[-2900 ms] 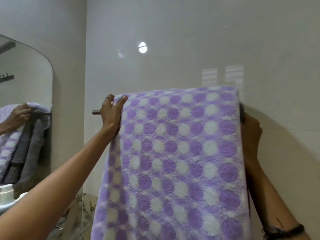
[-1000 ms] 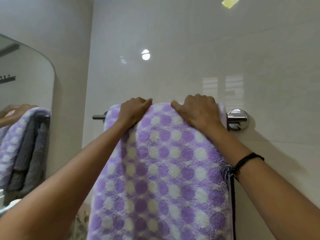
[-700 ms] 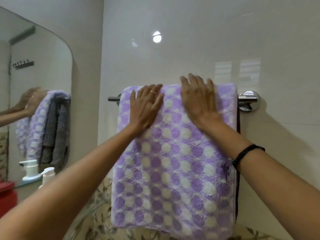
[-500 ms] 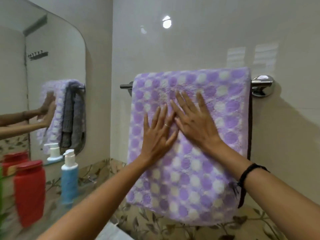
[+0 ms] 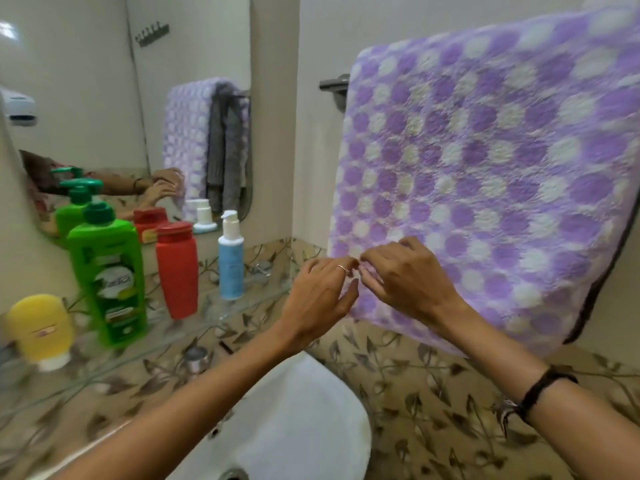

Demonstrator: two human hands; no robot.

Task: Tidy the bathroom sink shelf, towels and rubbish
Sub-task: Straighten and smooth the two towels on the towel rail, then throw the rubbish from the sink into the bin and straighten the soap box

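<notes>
A purple and white dotted towel (image 5: 485, 174) hangs over a chrome rail (image 5: 334, 84) on the right wall, with a dark towel edge (image 5: 595, 303) showing behind it. Both hands are at its lower left corner, fingertips almost meeting. My left hand (image 5: 318, 292), with a ring, has loosely curled fingers and its thumb held apart. My right hand (image 5: 405, 282) curls its fingers down onto the cloth; blur hides whether it pinches the towel.
On the glass shelf (image 5: 214, 317) at the left stand a yellow tub (image 5: 40, 327), a green bottle (image 5: 107, 275), a red bottle (image 5: 177, 268) and a blue pump bottle (image 5: 231, 261). The white sink (image 5: 298, 420) lies below. A mirror (image 5: 138, 98) covers the left wall.
Both hands slid down the towel from the rail to its lower left corner, and their flat fingers curled. My view swung down and left, bringing the shelf and sink in.
</notes>
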